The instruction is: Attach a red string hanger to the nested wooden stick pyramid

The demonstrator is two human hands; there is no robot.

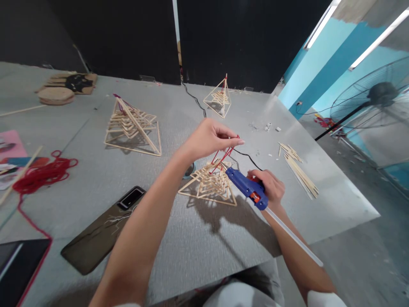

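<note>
At centre, the left hand [212,138] pinches red string [227,151]; the right grips a glue gun [247,186]. Phone [104,228] at seven o'clock, sticks [300,175] at three.

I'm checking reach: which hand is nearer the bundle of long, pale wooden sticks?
Right. The right hand, holding the blue plastic glue gun, is left of the wooden sticks; the left hand is farther left, pinching red string above a pale wooden frame.

A dark phone with white branching lines [99,234] lies toward the grey desk's [188,243] near edge, a flat black object [22,264] left of it; a black wire-caged fan [381,94] stands beyond the right edge.
</note>
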